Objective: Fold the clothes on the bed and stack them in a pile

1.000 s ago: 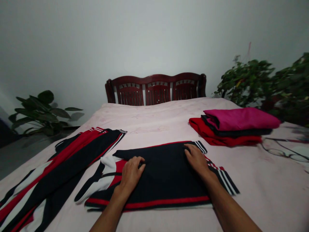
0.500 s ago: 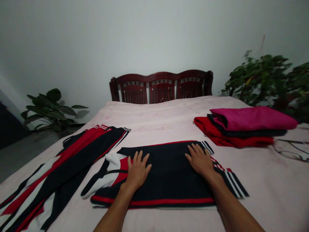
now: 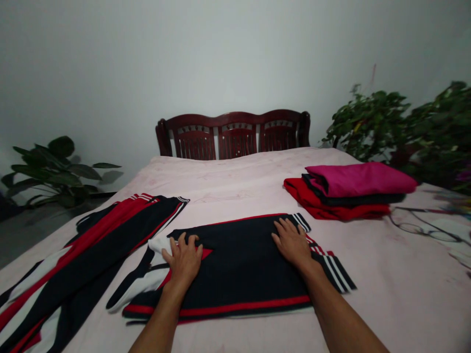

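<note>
A navy, red and white track jacket [image 3: 243, 267] lies folded flat on the bed, its collar to the left and striped cuffs and hem to the right. On its collar end rests my left hand [image 3: 184, 260], fingers spread and slightly bent against the cloth. My right hand [image 3: 293, 243] presses flat near the striped cuff, fingers apart. Neither hand grips anything. Left of the jacket, another garment [image 3: 106, 245] in the same navy, red and white lies loosely spread lengthwise.
A pile of folded clothes [image 3: 362, 181], pink over dark over red, sits at the right. Eyeglasses [image 3: 429, 229] lie beside it. The pink bedsheet [image 3: 228, 189] reaches a dark wooden headboard [image 3: 235, 135]. Leafy plants [image 3: 371, 122] stand on both sides.
My left hand has slid left toward the collar, and its fingers are more bent. My right hand stays by the cuff. The view has turned slightly right.
</note>
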`<action>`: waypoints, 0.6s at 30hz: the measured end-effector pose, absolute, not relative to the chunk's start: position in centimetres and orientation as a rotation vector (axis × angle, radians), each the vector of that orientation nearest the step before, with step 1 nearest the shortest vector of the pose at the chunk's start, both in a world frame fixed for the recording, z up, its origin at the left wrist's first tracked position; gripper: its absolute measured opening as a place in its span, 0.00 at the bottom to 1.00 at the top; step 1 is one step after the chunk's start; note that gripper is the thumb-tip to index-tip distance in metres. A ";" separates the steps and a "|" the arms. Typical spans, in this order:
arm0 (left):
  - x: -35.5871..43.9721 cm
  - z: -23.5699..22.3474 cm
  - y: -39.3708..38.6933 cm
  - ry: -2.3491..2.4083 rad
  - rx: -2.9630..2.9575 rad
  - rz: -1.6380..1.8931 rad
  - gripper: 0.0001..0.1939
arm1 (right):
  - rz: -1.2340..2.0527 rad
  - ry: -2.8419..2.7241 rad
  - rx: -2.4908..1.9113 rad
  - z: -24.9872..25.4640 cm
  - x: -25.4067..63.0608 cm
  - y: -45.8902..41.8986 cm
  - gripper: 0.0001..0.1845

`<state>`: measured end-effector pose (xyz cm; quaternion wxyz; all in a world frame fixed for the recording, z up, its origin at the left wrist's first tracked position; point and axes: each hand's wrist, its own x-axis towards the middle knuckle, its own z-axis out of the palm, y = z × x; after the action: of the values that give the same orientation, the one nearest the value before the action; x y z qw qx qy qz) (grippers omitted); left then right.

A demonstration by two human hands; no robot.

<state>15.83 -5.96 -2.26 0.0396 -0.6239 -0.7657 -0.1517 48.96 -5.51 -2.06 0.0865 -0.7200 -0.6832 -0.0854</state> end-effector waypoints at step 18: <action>14.1 -2.0 -5.6 -2.318 -2.054 -0.622 0.13 | -0.268 -2.019 -2.119 -2.3 49.1 -5.3 0.28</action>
<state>14.12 -5.65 -2.02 -0.0085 -0.6503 -0.7337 -0.1968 49.10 -5.35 -2.31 0.1011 -0.7173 -0.6834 -0.0907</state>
